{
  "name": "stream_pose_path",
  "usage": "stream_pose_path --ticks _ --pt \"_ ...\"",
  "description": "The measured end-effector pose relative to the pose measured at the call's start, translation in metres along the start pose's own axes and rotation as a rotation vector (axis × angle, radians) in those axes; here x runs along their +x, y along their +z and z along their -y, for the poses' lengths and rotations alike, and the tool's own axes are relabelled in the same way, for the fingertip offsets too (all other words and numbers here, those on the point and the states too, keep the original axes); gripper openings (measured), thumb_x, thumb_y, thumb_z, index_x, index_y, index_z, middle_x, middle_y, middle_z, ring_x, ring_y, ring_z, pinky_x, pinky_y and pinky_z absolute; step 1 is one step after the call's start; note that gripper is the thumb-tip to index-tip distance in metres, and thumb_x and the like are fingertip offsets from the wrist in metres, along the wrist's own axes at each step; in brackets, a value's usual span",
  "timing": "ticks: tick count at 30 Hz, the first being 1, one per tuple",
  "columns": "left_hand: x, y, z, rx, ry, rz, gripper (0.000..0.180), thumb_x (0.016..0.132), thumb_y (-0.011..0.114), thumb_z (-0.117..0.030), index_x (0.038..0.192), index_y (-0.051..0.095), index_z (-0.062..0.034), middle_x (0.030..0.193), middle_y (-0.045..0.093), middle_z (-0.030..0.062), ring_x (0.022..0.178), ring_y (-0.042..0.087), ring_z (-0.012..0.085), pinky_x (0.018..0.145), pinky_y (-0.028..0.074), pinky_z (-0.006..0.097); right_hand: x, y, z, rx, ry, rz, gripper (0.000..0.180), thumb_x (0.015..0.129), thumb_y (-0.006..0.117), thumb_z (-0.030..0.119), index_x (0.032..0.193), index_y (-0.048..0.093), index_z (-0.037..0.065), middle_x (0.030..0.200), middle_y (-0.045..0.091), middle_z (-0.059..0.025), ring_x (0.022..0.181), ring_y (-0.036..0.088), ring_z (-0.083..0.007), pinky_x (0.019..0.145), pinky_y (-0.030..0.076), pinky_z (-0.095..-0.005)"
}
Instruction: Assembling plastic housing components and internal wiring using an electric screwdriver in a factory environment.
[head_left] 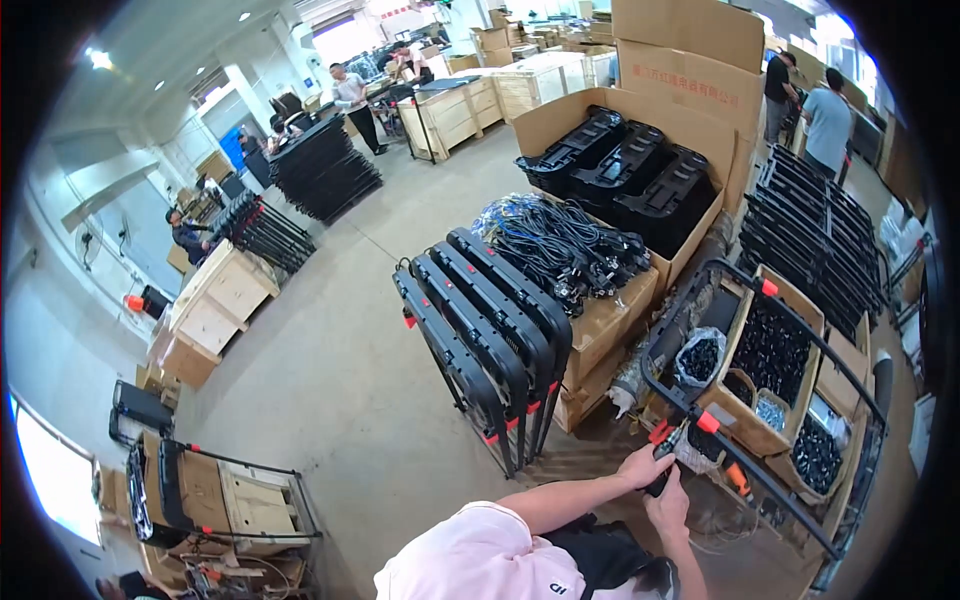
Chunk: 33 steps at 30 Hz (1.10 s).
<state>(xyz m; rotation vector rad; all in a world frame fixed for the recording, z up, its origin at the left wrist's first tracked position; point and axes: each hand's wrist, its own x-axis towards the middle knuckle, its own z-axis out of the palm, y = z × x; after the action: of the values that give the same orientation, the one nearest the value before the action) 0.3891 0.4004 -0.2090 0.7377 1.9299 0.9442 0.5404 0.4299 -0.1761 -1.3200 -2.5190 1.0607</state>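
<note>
Down at about five o'clock in the head view, the person's two hands meet over a small black tool with orange-red parts (664, 452). Their left hand (640, 466) is curled round its upper end, fingers closed on it, while the right hand (670, 505) sits just below, at six o'clock from the left, wrapped around the lower end of the same tool. How tightly either one grips I cannot tell at this size.

Just beside the hands, toward two o'clock, stands a black wire cart (722, 452) with orange clips on its rail. It carries cardboard boxes of black parts (772, 350) and a clear bag of dark pieces (700, 357).

At eleven o'clock from the hands, a row of long black panels (485, 345) stands on edge on the concrete floor (330, 380). Behind them, a heap of black cables (565, 245) lies on a carton. Further up, at twelve o'clock, a big open box holds black moulded shells (625, 170).
</note>
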Motion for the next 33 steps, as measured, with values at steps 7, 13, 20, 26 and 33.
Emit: stream_pose_path --ticks 7,13,20,26,33 --pt "0.014 0.001 0.002 0.040 -0.011 -0.033 0.077 0.092 0.066 -0.063 0.132 0.063 0.0022 0.117 0.073 0.0308 0.111 0.071 0.0446 0.096 0.056 0.051 0.009 -0.007 0.007 -0.013 -0.030 0.004 0.094 0.075 0.079 0.016 0.157 0.035 0.004 0.115 0.070 -0.0335 0.105 0.069 -0.0516 0.093 0.055 -0.0555" --pt "0.027 0.008 0.006 0.047 -0.024 -0.034 0.072 0.093 0.066 -0.062 0.135 0.062 -0.0032 0.118 0.073 0.0285 0.113 0.070 0.0435 0.097 0.055 0.049 0.013 -0.007 0.002 -0.048 -0.212 -0.023 0.077 0.078 0.078 0.012 0.148 0.046 0.004 0.131 0.062 -0.0247 0.116 0.063 -0.0486 0.094 0.054 -0.0543" --pt "0.023 0.010 0.016 0.049 0.006 -0.044 0.076 0.093 0.065 -0.065 0.131 0.064 0.0007 0.120 0.072 0.0296 0.114 0.070 0.0447 0.097 0.055 0.051 0.003 0.003 0.007 0.000 -0.189 -0.059 0.072 0.079 0.077 0.010 0.144 0.048 0.003 0.144 0.051 -0.0216 0.123 0.058 -0.0491 0.101 0.051 -0.0543" --pt "0.011 0.002 0.007 0.047 -0.005 -0.037 0.070 0.093 0.066 -0.063 0.127 0.067 -0.0012 0.117 0.073 0.0269 0.111 0.071 0.0431 0.095 0.055 0.049 0.000 0.001 0.007 0.009 -0.183 -0.030 0.069 0.080 0.075 0.011 0.143 0.049 0.002 0.144 0.052 -0.0220 0.123 0.058 -0.0488 0.101 0.051 -0.0543" --pt "-0.009 -0.004 -0.002 0.045 -0.005 -0.035 0.069 0.093 0.066 -0.063 0.121 0.067 0.0002 0.114 0.074 0.0276 0.109 0.072 0.0434 0.093 0.055 0.050 -0.008 0.001 0.008 -0.008 -0.137 0.028 0.067 0.080 0.076 0.012 0.141 0.049 0.002 0.141 0.052 -0.0224 0.121 0.058 -0.0487 0.100 0.050 -0.0550"
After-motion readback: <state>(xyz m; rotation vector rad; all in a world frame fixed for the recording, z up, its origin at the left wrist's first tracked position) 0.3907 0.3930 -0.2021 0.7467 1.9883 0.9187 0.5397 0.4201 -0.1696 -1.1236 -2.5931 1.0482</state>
